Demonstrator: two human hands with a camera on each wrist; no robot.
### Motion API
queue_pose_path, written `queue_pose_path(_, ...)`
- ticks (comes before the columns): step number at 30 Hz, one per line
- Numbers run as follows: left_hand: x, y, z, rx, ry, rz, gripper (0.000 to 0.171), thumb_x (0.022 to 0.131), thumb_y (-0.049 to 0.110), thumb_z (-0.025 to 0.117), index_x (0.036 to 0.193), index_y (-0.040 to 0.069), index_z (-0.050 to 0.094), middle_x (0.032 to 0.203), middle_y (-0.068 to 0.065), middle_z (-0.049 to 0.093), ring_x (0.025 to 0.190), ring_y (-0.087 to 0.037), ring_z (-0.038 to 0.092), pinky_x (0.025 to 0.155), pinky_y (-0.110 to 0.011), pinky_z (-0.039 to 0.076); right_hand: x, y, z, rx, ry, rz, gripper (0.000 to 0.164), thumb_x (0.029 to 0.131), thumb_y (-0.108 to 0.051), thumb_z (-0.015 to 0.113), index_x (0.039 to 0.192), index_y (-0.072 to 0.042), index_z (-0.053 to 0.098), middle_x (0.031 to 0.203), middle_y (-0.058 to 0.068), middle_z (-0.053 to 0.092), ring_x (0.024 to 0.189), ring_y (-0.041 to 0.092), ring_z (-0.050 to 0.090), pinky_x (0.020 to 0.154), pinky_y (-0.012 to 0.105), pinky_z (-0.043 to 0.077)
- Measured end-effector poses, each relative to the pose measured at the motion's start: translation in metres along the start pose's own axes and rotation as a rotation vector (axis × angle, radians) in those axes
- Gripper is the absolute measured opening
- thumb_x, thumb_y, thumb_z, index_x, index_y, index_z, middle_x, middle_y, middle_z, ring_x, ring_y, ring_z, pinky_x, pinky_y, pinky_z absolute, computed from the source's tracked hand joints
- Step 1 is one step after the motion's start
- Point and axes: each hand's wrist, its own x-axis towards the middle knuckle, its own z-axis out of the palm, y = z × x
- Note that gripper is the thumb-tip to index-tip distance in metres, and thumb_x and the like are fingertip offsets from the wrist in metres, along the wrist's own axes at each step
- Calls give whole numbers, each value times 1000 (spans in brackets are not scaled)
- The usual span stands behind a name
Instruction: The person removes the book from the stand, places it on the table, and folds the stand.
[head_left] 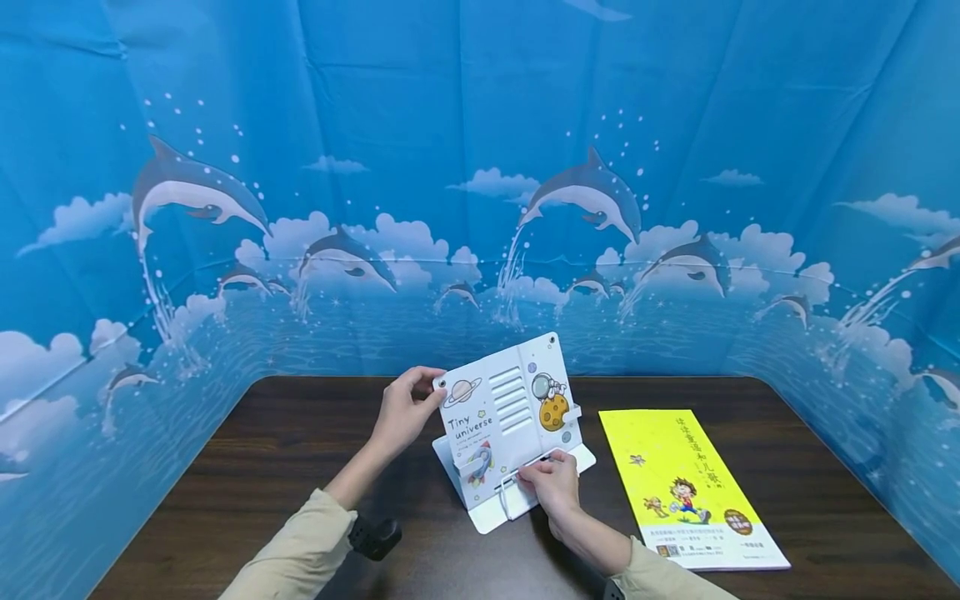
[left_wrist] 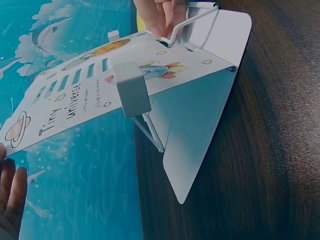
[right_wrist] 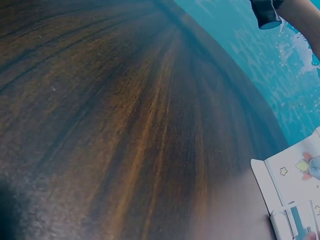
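A white book stand [head_left: 480, 417] with a planet, a rocket and an astronaut printed on it is propped up at a tilt on the table. My left hand [head_left: 405, 412] pinches the panel's upper left corner between thumb and fingers. At the panel's lower edge my right hand [head_left: 553, 486] pinches the white wire bracket [left_wrist: 192, 24], which sticks out over the base plate [head_left: 491, 515]. A white side clip [left_wrist: 131, 90] juts from the panel's edge in the left wrist view. Only a fingertip of the right hand shows in the right wrist view.
A yellow book [head_left: 675, 467] with a cartoon child on its cover lies flat to the right of the stand. The dark wooden table [head_left: 247, 492] ends at a blue dolphin-print curtain [head_left: 420, 208] behind it.
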Motion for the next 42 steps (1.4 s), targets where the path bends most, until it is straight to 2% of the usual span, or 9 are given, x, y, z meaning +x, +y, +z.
queue_pose_path(5,-3,2,-1,-2,2,4,22,80,-1,64,102,0,63,87,-12,61,74,-18,58,57,-16,49,2,0,1,94,-22,13,59,72,13,61,116,15,21,63,5,57,52,9,57,53,21,51)
queue_pose_path(9,-6,3,-1,1,15,30,22,80,-2,64,101,-1,63,88,-12,61,73,-18,58,57,-17,49,4,0,0,118,-58,28,58,74,13,59,117,14,20,65,4,54,51,8,57,52,20,51)
queue_pose_path(17,-17,3,-3,57,31,128,23,79,-1,66,102,1,63,89,-7,61,71,-14,56,54,-23,50,11,-1,-7,9,-138,17,60,75,10,61,120,14,21,66,4,57,54,9,58,53,20,50)
queue_pose_path(20,-21,4,-4,49,25,156,24,78,0,68,101,2,64,90,-5,61,71,-13,56,54,-24,50,14,-3,-10,-33,-168,25,59,77,7,61,121,13,23,69,6,57,55,10,57,54,20,50)
queue_pose_path(22,-25,15,-6,46,19,156,24,77,-2,68,101,0,64,90,-8,61,71,-16,56,54,-23,49,15,-5,-12,-47,-182,31,59,78,6,61,123,13,23,73,7,55,56,10,56,54,21,50)
queue_pose_path(27,-30,15,-6,40,4,178,26,76,0,70,101,1,64,89,-7,61,71,-15,56,54,-22,50,20,-6,-15,-72,-209,41,60,78,6,61,126,12,25,78,9,53,57,12,54,55,23,50)
queue_pose_path(29,-30,5,-4,34,2,198,26,76,2,70,101,3,64,89,-3,61,71,-10,56,55,-23,50,22,-5,-16,-76,-222,42,58,79,6,60,126,11,27,79,9,53,57,12,55,56,23,51)
queue_pose_path(31,-32,5,-3,25,4,205,27,75,1,71,101,4,64,89,-3,61,71,-9,56,55,-23,51,25,-4,-17,-69,-238,34,56,79,6,60,125,12,28,79,9,53,57,11,55,56,23,51)
queue_pose_path(42,-45,4,11,12,115,311,29,73,3,74,100,6,65,90,-1,62,71,-9,59,58,-20,52,40,-1,-27,-58,-346,33,57,81,3,61,128,10,31,86,13,54,65,14,57,64,25,53)
